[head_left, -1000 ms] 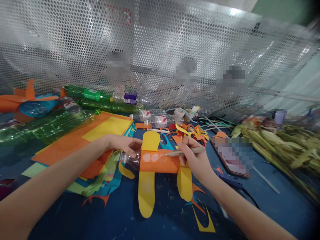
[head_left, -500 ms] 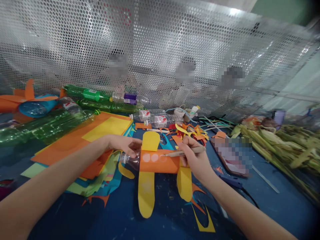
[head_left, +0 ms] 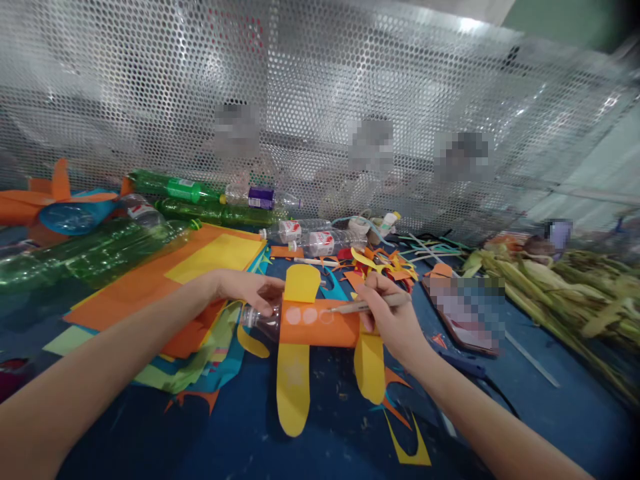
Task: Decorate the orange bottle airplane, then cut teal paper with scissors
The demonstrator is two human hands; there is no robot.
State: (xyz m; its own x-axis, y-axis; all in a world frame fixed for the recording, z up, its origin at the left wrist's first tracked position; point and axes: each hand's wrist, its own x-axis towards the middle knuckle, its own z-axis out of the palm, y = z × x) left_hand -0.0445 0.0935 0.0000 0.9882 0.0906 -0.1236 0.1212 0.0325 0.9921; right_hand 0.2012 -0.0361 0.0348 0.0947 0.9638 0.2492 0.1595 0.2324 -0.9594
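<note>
A clear plastic bottle wrapped in orange paper (head_left: 320, 333) lies on its side in front of me, with yellow paper wings (head_left: 293, 393) and a yellow tail piece (head_left: 370, 367). Its bare neck (head_left: 255, 317) points left. My left hand (head_left: 255, 290) is closed around the bottle near the neck, thumb on the clear plastic. A slim pen (head_left: 370, 305) is pinched in my right hand (head_left: 383, 307), its tip on the orange paper. Two filled pale circles (head_left: 301, 315) and one pale outlined ring (head_left: 326, 316) show there, the tip touching the ring.
Stacked coloured paper (head_left: 150, 293) lies left, beside green bottles (head_left: 125, 250). Clear bottles (head_left: 325, 241) and paper scraps (head_left: 380, 263) lie behind. To the right are a phone (head_left: 460, 313), a blue corded tool (head_left: 463, 363) and corn husks (head_left: 550, 293). A perforated metal screen (head_left: 320, 100) rises behind.
Almost nothing differs. Both hands keep their hold, and the pen tip stays at the outlined ring with no clear shift.
</note>
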